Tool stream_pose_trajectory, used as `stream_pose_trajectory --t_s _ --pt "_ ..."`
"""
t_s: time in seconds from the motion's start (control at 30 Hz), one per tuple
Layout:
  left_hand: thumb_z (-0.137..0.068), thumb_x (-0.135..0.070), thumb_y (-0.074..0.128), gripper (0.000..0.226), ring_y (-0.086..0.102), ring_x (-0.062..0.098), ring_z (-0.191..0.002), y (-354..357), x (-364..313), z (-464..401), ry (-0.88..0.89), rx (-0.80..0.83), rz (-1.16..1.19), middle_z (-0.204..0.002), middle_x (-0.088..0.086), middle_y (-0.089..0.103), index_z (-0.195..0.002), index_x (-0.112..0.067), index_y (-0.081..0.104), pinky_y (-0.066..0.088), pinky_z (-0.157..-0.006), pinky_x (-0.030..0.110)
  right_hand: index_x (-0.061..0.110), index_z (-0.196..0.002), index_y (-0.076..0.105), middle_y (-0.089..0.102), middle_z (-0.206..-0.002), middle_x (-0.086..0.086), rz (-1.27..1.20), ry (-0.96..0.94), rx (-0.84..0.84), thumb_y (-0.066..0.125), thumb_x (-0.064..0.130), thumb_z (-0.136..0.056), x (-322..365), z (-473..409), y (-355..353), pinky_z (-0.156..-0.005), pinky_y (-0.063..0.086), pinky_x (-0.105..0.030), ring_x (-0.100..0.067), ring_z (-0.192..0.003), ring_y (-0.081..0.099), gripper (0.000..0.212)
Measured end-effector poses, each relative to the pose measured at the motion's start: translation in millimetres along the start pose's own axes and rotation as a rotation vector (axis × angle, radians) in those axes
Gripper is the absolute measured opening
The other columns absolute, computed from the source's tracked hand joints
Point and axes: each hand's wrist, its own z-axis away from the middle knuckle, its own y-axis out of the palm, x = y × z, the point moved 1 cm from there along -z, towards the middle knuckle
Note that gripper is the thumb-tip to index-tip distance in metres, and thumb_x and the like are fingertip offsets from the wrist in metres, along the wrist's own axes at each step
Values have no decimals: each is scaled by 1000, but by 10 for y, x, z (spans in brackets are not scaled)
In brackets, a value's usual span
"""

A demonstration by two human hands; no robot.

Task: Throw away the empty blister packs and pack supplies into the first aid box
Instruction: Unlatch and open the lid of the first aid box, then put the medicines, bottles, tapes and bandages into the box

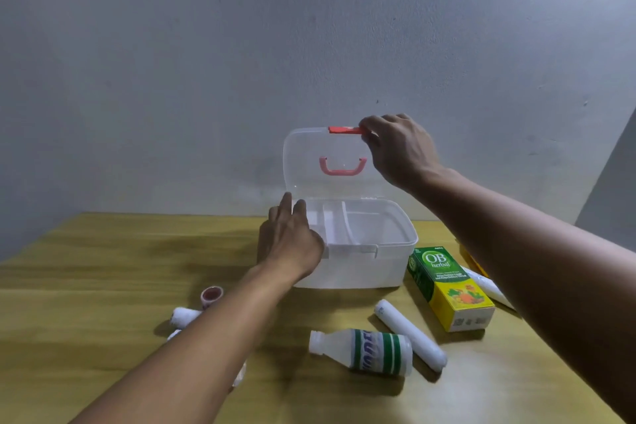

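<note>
Right hand (399, 148): grip pinched together on the red latch (345, 130) at the top edge of the raised lid (309, 162), holding that lid upright, near vertical, its pink handle (342, 167) facing the camera. Left hand (292, 241): fingers spread apart, palm laid flat against the left wall and rim of the first aid box (364, 265), clamped on nothing, bracing. Box is translucent white, stands toward the far middle of the wooden table (86, 286), open; a divided tray inside looks bare, though its contents are hard to make out through the plastic. Supplies lie outside the box: green-and-yellow OB herbal carton (451, 289) just beside the box's right front corner, a white tube (409, 334) and a green-striped plastic bottle (364, 351) on their sides nearer the camera, two small white rolls (184, 316) and a small pink-rimmed pot (212, 295) to the left, partly hidden by the left forearm. No blister packs or bin that I can identify. Judgement: the step in hand is opening the box; packing not yet begun. To do it well, keep the left palm pressing the base down so the light box does not tip backward, carry the lid past upright until it rests on its hinge, then let go of the latch gently.
</note>
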Motion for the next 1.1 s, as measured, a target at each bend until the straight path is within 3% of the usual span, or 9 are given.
stream_pose_trajectory --t_s 0.1,0.23,0.5,0.57,0.67,0.73,0.8,0.9,1.1 --pt "-100 -33 35 60 11 26 -151 -19 -53 -160 40 37 -72 -164 8 11 -152 -10 21 12 -122 41 9 -111 66 71 -95 -16 34 17 26 52 20 -96 -10 -69 72 -65 44 -37 -35 -87 61 23" --pt "-98 -55 24 76 -12 25 -151 73 -55 -296 98 213 -278 -164 9 -12 -155 -11 -1 -5 -121 44 13 -124 60 68 -117 -11 45 29 144 55 18 -94 -26 -105 157 -83 48 -43 -34 -107 59 31" --pt "-96 -58 27 84 -8 27 -152 124 20 -275 101 253 -303 -163 14 -11 -155 -6 -3 -5 -121 38 17 -150 27 27 -158 -14 38 152 432 59 17 -89 -131 -24 132 -113 29 -51 -32 -144 27 69" --pt "-95 -59 29 86 -6 27 -152 133 17 -279 93 251 -285 -164 14 -8 -155 -5 -2 -3 -121 39 17 -148 32 35 -154 -13 26 211 404 57 18 -87 -177 90 53 -107 37 -49 -35 -138 37 65" --pt "-94 -60 31 88 -2 27 -152 138 21 -292 92 245 -269 -164 13 -3 -155 -3 1 2 -122 39 12 -120 58 63 -120 -16 117 394 422 55 18 -82 -227 323 -200 -80 50 -38 -37 -103 61 39" --pt "-94 -57 33 84 4 27 -152 139 41 -326 93 215 -225 -165 13 4 -154 -3 8 8 -122 40 9 -95 65 69 -93 -15 169 496 619 60 24 -81 -236 516 -408 -67 51 -34 -33 -75 63 22" --pt "-95 -52 33 77 10 26 -151 134 61 -370 94 169 -172 -163 13 15 -152 -2 19 15 -121 44 6 -84 68 70 -71 -12 136 583 918 68 34 -79 -211 759 -582 -58 60 -38 -29 -59 66 29" --pt "-97 -46 30 69 9 26 -151 112 52 -437 107 140 -190 -162 11 20 -150 -3 26 13 -121 45 6 -76 66 72 -72 -15 148 610 1188 77 48 -68 -115 1131 -724 -54 62 -42 -30 -67 72 45" --pt "-99 -50 23 72 -1 22 -152 147 4 -441 124 253 -288 -165 9 3 -155 -7 12 1 -121 43 7 -90 61 61 -76 -7 167 678 1192 83 39 -62 -19 1417 -792 -47 60 -35 -20 -43 61 48"
